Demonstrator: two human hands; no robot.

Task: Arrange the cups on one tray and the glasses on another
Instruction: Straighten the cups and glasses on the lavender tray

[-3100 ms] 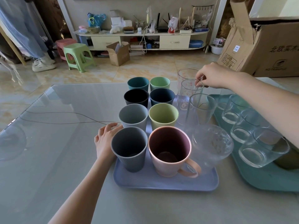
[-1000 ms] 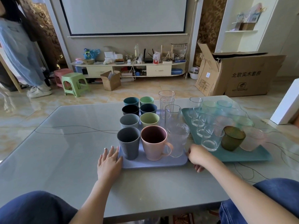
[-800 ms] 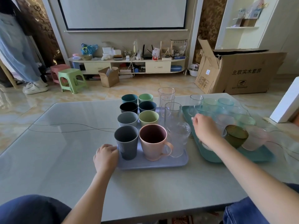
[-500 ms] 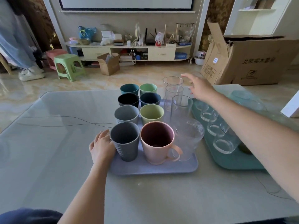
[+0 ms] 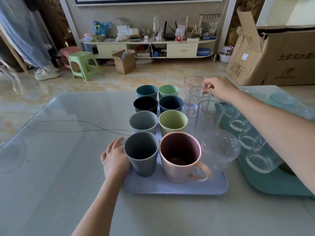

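Note:
A lilac tray (image 5: 175,188) carries several coloured cups in two columns, with a pink mug (image 5: 180,157) and a grey cup (image 5: 142,154) nearest me. Along its right side stand clear glasses: a textured one (image 5: 219,155), a tall one (image 5: 208,116), a printed one (image 5: 196,101) and one at the far end (image 5: 192,82). My right hand (image 5: 219,88) pinches the rim of the printed glass. My left hand (image 5: 115,159) rests against the tray's left edge beside the grey cup. A teal tray (image 5: 276,184) at the right holds several short clear glasses.
The trays sit on a glass-topped table (image 5: 59,167) with a thin dark line across it. Beyond the table are a tiled floor, a green stool (image 5: 83,65), a small open box (image 5: 125,61), a big cardboard box (image 5: 276,57) and a low cabinet.
My right hand moved from the near side of the trays out to the far glasses and now pinches the printed glass's rim. The view tilted down and closer. My left hand stayed at the tray.

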